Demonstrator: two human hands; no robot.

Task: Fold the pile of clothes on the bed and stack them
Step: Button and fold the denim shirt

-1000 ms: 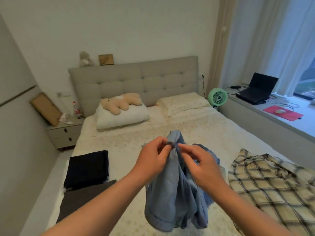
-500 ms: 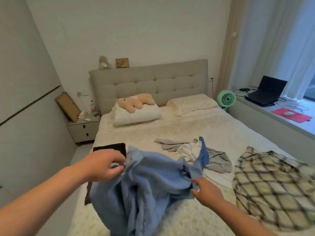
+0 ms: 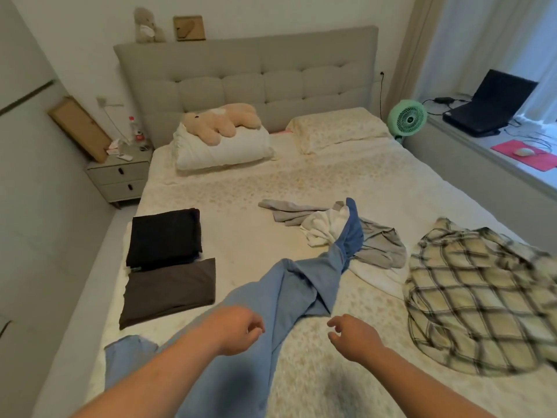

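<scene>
A blue garment (image 3: 304, 285) lies stretched across the bed (image 3: 250, 200), one end reaching over a small pile of white and grey clothes (image 3: 337, 233), the other end under my left forearm. My left hand (image 3: 238, 327) hovers above the blue cloth with curled fingers and holds nothing. My right hand (image 3: 354, 337) hangs just right of the cloth, fingers apart and empty. A plaid shirt (image 3: 479, 297) lies crumpled at the right. Two folded dark pieces, a black one (image 3: 164, 236) and a dark grey one (image 3: 170, 292), lie at the left.
A white pillow (image 3: 223, 149) with a plush toy (image 3: 221, 122) and a second pillow (image 3: 334, 128) sit at the headboard. A nightstand (image 3: 120, 176) stands left of the bed. A green fan (image 3: 407, 117), a laptop (image 3: 494, 104) and a window ledge are at the right.
Both hands have let go of the blue garment, which now lies spread on the bed instead of hanging between them. The view has tilted down toward the bed.
</scene>
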